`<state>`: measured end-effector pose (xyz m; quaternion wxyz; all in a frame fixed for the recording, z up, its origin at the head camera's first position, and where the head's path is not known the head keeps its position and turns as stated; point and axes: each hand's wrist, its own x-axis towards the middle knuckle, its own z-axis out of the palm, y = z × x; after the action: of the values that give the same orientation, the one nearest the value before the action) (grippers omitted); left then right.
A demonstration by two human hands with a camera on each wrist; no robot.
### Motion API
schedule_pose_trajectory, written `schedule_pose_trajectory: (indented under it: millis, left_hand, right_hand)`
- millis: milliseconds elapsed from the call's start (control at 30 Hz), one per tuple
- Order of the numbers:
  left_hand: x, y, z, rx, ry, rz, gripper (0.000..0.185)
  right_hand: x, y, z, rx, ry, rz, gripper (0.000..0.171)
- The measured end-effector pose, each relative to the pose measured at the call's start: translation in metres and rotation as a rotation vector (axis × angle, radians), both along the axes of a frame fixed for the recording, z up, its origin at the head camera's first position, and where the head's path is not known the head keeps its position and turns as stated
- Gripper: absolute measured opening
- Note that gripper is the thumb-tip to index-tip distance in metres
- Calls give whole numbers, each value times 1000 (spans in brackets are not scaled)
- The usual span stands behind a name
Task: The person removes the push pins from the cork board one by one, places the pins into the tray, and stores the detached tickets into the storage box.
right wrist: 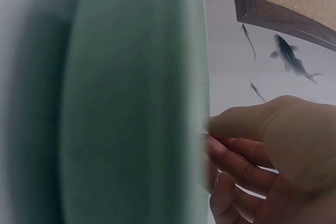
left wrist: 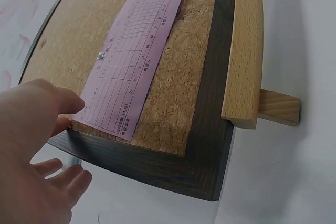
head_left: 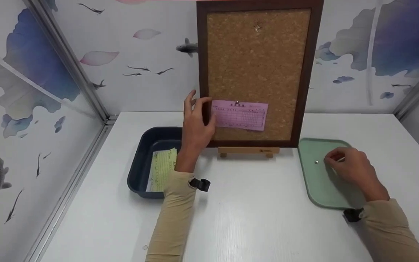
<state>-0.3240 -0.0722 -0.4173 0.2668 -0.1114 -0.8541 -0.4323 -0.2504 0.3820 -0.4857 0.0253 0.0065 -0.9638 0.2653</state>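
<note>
A pink printed slip point(head_left: 239, 118) lies flat on the corkboard point(head_left: 255, 65), with a small shiny pushpin point(head_left: 236, 103) at its top edge. My left hand point(head_left: 198, 125) is at the board's lower left side, fingers spread, its fingertips touching the slip's left end. The left wrist view shows thumb and forefinger right at the slip's corner. Over the green tray point(head_left: 326, 194), my right hand point(head_left: 355, 169) pinches a tiny pushpin point(right wrist: 204, 128) between thumb and forefinger, mostly hidden by the fingertips. Another pushpin point(head_left: 316, 162) lies on the tray beside those fingertips.
A dark blue bin point(head_left: 134, 178) with yellow-green slips point(head_left: 162, 167) in it stands to the left, partly behind my left forearm. The framed board leans on a small wooden stand point(head_left: 248, 150). High on the cork is a small shiny fitting point(head_left: 257, 28). Printed walls surround the white table point(head_left: 249, 218).
</note>
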Motion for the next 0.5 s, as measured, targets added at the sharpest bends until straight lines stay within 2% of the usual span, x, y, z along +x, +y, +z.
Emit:
schedule_pose_trajectory:
  millis: [233, 500]
  left_hand:
    - [-5, 2, -2, 66, 20, -40, 28]
    - [-8, 5, -6, 85, -3, -8, 21]
  right_hand:
    - [-1, -4, 0, 4, 16, 23, 21]
    - [-1, -9, -1, 10, -37, 52, 21]
